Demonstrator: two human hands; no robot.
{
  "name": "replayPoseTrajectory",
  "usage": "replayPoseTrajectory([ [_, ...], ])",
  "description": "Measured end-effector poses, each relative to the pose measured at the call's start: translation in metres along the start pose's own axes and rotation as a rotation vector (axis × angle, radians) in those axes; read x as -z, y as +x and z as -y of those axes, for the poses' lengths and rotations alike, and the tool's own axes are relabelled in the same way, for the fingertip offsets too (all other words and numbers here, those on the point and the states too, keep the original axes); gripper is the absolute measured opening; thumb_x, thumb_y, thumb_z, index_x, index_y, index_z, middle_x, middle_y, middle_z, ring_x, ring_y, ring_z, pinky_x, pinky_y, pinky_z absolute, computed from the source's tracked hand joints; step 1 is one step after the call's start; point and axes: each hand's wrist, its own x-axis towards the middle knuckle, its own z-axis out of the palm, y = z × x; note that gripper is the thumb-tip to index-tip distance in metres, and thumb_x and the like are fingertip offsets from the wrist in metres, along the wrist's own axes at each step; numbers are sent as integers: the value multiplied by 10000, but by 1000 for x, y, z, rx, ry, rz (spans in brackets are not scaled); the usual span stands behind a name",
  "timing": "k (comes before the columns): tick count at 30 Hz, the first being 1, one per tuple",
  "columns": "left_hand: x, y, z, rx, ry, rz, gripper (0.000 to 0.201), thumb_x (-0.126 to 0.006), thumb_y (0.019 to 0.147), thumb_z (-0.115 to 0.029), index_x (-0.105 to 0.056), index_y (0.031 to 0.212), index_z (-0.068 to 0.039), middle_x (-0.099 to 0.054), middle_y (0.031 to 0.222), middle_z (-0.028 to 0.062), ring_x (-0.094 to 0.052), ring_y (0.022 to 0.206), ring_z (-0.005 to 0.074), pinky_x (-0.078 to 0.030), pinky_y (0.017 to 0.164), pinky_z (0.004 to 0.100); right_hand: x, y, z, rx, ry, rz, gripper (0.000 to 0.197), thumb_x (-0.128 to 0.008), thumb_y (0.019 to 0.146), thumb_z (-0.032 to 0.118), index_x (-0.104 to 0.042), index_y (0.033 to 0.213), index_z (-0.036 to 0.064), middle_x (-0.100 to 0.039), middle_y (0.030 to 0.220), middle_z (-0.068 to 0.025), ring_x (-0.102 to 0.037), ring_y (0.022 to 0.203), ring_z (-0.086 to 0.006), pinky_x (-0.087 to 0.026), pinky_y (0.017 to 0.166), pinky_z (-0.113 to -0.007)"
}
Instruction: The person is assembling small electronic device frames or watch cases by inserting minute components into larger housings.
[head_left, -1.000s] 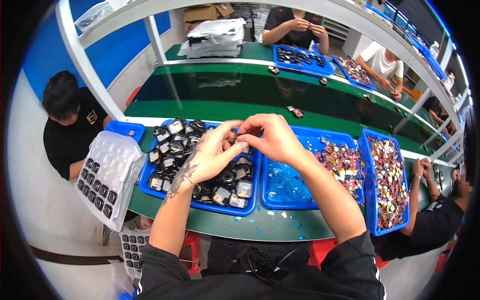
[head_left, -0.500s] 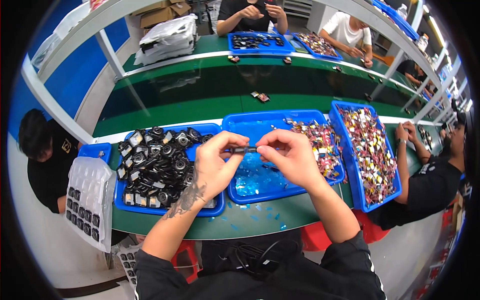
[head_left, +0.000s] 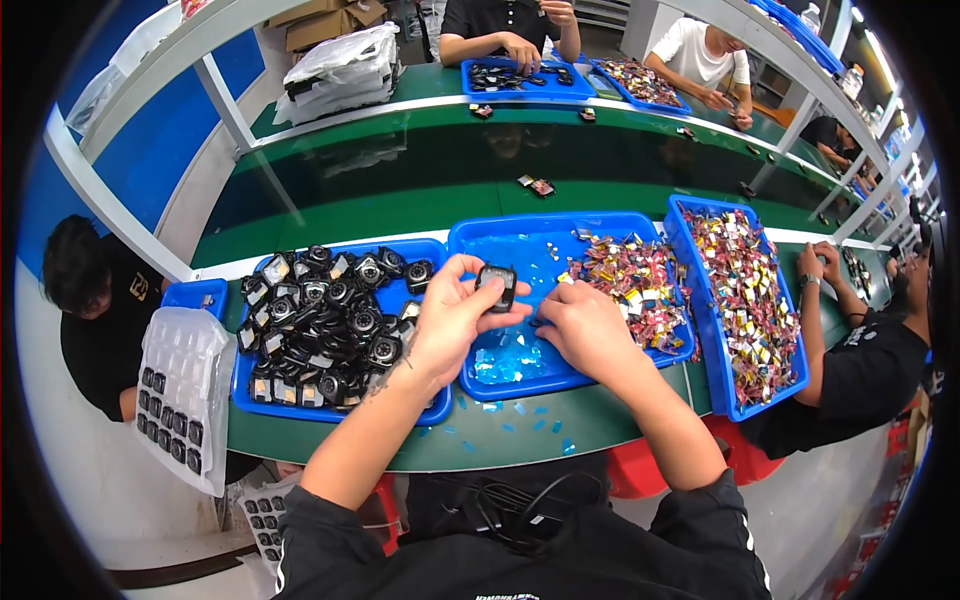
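Observation:
Between the thumb and fingers of my left hand is a black square smartwatch case, its flat face turned up toward me. My right hand is apart from it, lower and to the right, over the middle blue tray. Its fingers are curled together, and a small dark bit shows at the tips, too little to name. Blue film pieces lie in that tray beneath my hands, beside a heap of small parts with reddish strips and white and yellow patches.
A blue tray of black watch cases stands left. Another blue tray at right is full of small wired parts. A plastic blister tray sits far left. Beyond runs a green conveyor belt; co-workers sit around.
The watch case, edge-on between both hands before, is now in my left hand alone with its face up. My right hand has drawn away, down and to the right.

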Motion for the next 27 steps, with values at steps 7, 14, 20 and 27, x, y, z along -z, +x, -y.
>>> replayPoseTrajectory([
  [7, 5, -6, 9, 2, 26, 74, 411, -490, 983, -93, -332, 1362, -118, -613, 1164, 186, -665, 924, 242, -555, 777, 356, -19, 3, -7, -37, 70, -67, 118, -730, 744, 117, -666, 816, 48, -623, 811, -115, -603, 785, -304, -490, 729, -425],
  [14, 2, -17, 12, -260, 650, 117, 286, -708, 842, -83, -684, 1128, -87, -544, 1154, 73, -565, 966, 119, -481, 723, 231, 8, -10, 17, -451, 1179, -354, 61, -662, 880, 10, -669, 937, -10, -612, 845, -5, -515, 773, -36, -422, 692, -200],
  [20, -2, -20, 26, -320, 623, 151, 180, -783, 796, -176, -740, 931, -65, -563, 1072, 79, -544, 762, 95, -439, 603, 223, 5, -18, 34, -415, 1491, -339, 96, -673, 869, 10, -676, 961, -20, -658, 933, -59, -601, 858, -105, -482, 786, -239],
  [27, 1, -25, 16, -611, 936, 127, 121, -774, 774, -107, -734, 874, -52, -592, 1081, 118, -626, 919, 213, -506, 753, 300, 26, -12, 26, -405, 1184, -75, 67, -642, 891, 62, -649, 871, -1, -642, 813, -11, -567, 765, -59, -452, 702, -216],
])
